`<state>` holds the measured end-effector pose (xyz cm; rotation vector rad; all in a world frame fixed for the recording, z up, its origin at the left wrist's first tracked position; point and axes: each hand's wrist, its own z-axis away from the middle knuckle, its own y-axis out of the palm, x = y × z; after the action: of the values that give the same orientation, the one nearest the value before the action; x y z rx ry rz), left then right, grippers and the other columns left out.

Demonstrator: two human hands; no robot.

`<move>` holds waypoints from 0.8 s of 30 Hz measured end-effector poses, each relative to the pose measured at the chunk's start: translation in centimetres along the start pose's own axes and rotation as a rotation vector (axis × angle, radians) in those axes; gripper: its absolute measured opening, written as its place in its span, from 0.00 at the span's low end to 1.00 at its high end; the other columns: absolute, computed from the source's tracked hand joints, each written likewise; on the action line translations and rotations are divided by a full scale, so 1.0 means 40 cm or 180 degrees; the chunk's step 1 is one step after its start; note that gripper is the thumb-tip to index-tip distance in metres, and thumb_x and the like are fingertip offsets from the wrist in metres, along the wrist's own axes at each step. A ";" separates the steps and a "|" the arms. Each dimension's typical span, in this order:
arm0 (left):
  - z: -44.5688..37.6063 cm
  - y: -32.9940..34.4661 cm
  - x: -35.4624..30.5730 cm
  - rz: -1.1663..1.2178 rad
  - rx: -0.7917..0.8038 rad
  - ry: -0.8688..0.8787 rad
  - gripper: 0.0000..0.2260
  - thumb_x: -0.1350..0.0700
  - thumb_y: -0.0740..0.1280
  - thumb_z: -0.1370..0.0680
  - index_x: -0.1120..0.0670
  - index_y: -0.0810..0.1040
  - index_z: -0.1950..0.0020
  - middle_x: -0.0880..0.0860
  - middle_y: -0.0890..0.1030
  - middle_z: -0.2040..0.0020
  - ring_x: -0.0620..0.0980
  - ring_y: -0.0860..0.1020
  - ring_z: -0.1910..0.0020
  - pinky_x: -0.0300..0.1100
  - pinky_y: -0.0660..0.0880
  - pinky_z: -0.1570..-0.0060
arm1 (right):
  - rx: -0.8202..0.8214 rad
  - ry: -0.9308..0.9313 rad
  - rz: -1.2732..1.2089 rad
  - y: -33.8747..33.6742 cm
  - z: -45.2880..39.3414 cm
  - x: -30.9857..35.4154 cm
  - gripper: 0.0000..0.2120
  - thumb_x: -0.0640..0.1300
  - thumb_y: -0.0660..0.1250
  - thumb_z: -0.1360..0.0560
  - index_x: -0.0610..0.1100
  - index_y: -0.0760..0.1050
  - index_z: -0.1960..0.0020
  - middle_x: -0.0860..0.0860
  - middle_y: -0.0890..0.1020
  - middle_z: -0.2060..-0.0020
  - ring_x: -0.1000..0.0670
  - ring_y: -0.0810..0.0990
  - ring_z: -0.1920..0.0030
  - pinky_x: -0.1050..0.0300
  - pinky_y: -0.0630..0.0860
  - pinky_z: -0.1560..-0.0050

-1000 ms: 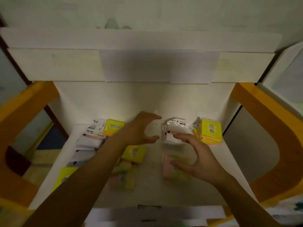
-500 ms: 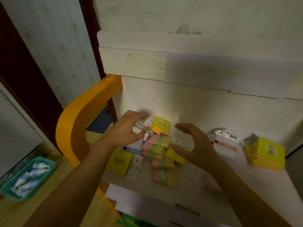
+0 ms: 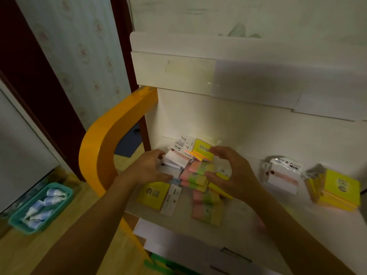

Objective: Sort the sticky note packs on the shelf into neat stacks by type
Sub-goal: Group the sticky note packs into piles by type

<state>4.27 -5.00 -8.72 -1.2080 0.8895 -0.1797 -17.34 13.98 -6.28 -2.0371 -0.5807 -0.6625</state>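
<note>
A jumble of sticky note packs lies at the left end of the white shelf [image 3: 248, 221]. It holds white packs in clear wrap [image 3: 177, 158], a yellow pack [image 3: 202, 149] at the back, and pink-green-yellow striped packs [image 3: 199, 176]. My left hand [image 3: 149, 168] closes on the left end of the white packs, fingers above and thumb below. Cupped around the pile's right side, my right hand [image 3: 235, 173] touches the yellow pack with its fingertips and a striped pack with its thumb. Another yellow pack [image 3: 154, 194] and a white strip pack [image 3: 171, 199] lie in front.
Further right stand a stack of clear-wrapped packs [image 3: 283, 176] and a stack of yellow packs [image 3: 337, 190]. An orange curved frame [image 3: 108, 139] bounds the shelf's left side. The upper shelf board [image 3: 172, 71] overhangs. A teal basket [image 3: 17, 223] sits on the floor at left.
The view has swung left from the shelf's middle. Both hands moved from the clear-wrapped stack to the left pile and have closed in around it.
</note>
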 end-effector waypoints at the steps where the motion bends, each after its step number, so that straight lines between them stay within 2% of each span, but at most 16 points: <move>1: -0.004 0.002 0.002 0.0192 0.0067 -0.0014 0.40 0.45 0.81 0.34 0.52 0.67 0.26 0.47 0.74 0.37 0.44 0.71 0.43 0.35 0.70 0.50 | -0.0005 0.0004 0.0023 -0.003 0.002 -0.001 0.29 0.52 0.76 0.33 0.47 0.73 0.34 0.57 0.79 0.41 0.60 0.76 0.40 0.61 0.73 0.39; 3: -0.009 0.003 0.007 0.0562 0.0222 -0.0101 0.41 0.50 0.81 0.33 0.52 0.65 0.25 0.46 0.73 0.39 0.44 0.72 0.43 0.28 0.71 0.55 | -0.0004 0.0017 0.0046 -0.009 0.005 -0.003 0.29 0.52 0.76 0.33 0.48 0.73 0.34 0.57 0.78 0.41 0.58 0.76 0.40 0.60 0.74 0.39; 5: -0.012 0.004 0.013 0.0787 0.0314 -0.0180 0.42 0.52 0.82 0.33 0.51 0.64 0.24 0.46 0.73 0.39 0.45 0.73 0.41 0.26 0.72 0.58 | 0.0006 0.0044 0.0056 -0.013 0.010 -0.004 0.29 0.52 0.75 0.33 0.49 0.72 0.34 0.58 0.78 0.41 0.58 0.76 0.41 0.59 0.74 0.39; 10: -0.020 0.001 0.017 0.0923 0.0359 -0.0244 0.45 0.51 0.83 0.35 0.49 0.63 0.24 0.45 0.72 0.39 0.46 0.73 0.41 0.29 0.72 0.56 | 0.0038 0.0069 0.0098 -0.016 0.017 -0.010 0.30 0.55 0.73 0.32 0.48 0.72 0.34 0.58 0.77 0.41 0.57 0.76 0.41 0.57 0.75 0.40; 14: -0.024 -0.003 0.018 0.0882 0.0558 -0.0205 0.47 0.51 0.83 0.35 0.46 0.60 0.23 0.46 0.71 0.37 0.46 0.73 0.41 0.35 0.75 0.50 | 0.0087 0.0032 0.0076 -0.016 0.021 -0.015 0.29 0.54 0.74 0.32 0.47 0.72 0.34 0.57 0.78 0.41 0.56 0.76 0.41 0.55 0.75 0.40; 18: -0.034 0.001 0.024 0.0658 0.0523 -0.0110 0.46 0.51 0.83 0.36 0.49 0.63 0.23 0.47 0.72 0.37 0.46 0.74 0.40 0.37 0.77 0.46 | 0.0070 0.0084 0.0058 -0.021 0.023 -0.024 0.30 0.55 0.72 0.32 0.47 0.72 0.34 0.57 0.78 0.41 0.55 0.77 0.40 0.56 0.75 0.40; 20: -0.036 0.001 0.023 0.0518 0.0424 -0.0106 0.47 0.48 0.84 0.38 0.51 0.65 0.24 0.47 0.73 0.36 0.45 0.75 0.41 0.36 0.77 0.47 | 0.0087 0.0126 0.0084 -0.027 0.024 -0.033 0.28 0.53 0.72 0.32 0.47 0.72 0.34 0.56 0.78 0.41 0.55 0.77 0.40 0.56 0.74 0.40; 24: -0.037 -0.029 0.007 0.0053 0.0156 -0.0084 0.48 0.42 0.83 0.41 0.52 0.67 0.25 0.48 0.73 0.34 0.46 0.74 0.40 0.38 0.75 0.44 | 0.0319 0.0164 0.0390 -0.052 0.028 -0.074 0.25 0.42 0.67 0.33 0.43 0.73 0.35 0.51 0.78 0.41 0.51 0.77 0.41 0.51 0.74 0.39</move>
<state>3.82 -6.69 -7.96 -1.1548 0.8673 -0.1707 -20.58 15.53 -7.44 -1.9394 -0.4463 -0.5995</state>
